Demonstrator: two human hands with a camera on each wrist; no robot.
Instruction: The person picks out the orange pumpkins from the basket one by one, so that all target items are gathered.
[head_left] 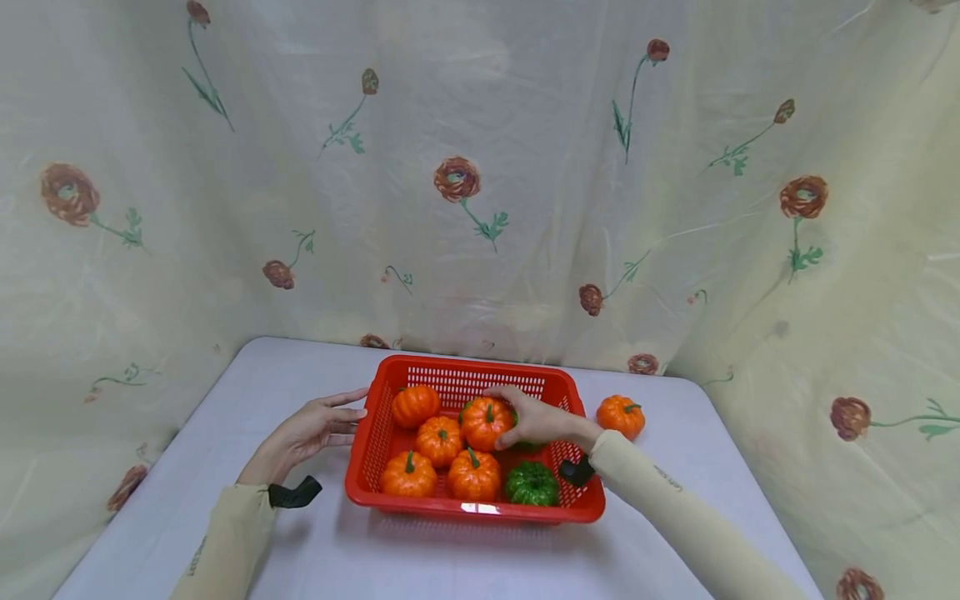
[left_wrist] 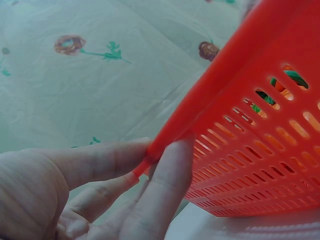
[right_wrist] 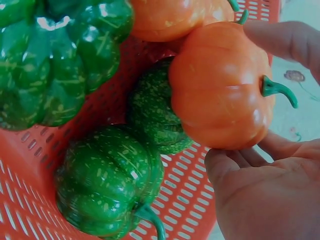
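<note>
Centrally in the head view, the right hand (head_left: 536, 421) curls its grip around an orange pumpkin (head_left: 486, 422) inside the red basket (head_left: 480, 507), thumb and fingers on either side. At centre left, the left hand (head_left: 315, 429) has straight fingers (left_wrist: 165, 185) pressed on the basket's left rim. Another pumpkin (head_left: 621, 415) sits on the desk (head_left: 225, 400) right of the basket.

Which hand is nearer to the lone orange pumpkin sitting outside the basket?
The right hand. It is inside the red basket, around another orange pumpkin, just left of the lone pumpkin. The left hand touches the basket's far left wall.
</note>
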